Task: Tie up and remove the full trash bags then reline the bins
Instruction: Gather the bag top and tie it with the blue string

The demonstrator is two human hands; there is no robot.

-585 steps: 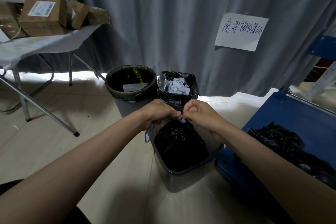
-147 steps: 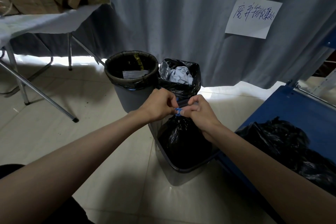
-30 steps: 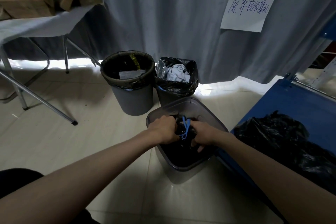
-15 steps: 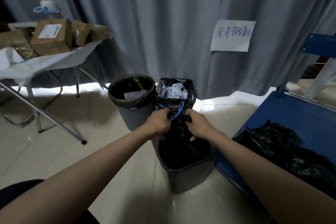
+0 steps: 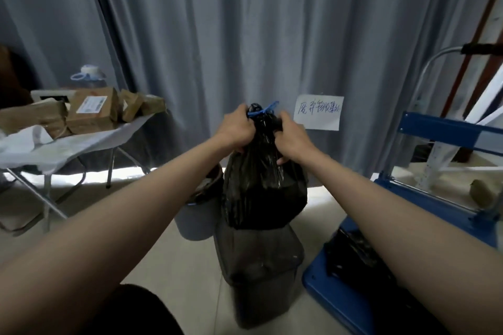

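Tied black trash bag (image 5: pixel 262 185), frame centre: soft, sagging, seemingly weighty; your left hand (image 5: pixel 236 130) and right hand (image 5: pixel 289 135) are clenching its gathered neck, the best grip.

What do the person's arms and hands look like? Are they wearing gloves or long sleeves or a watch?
No gloves. The left hand and the right hand are both bare. The arms are bare too, from the wrists all the way back to the edge of the picture, so no sleeves show. No watch, bracelet or ring can be seen on either one.
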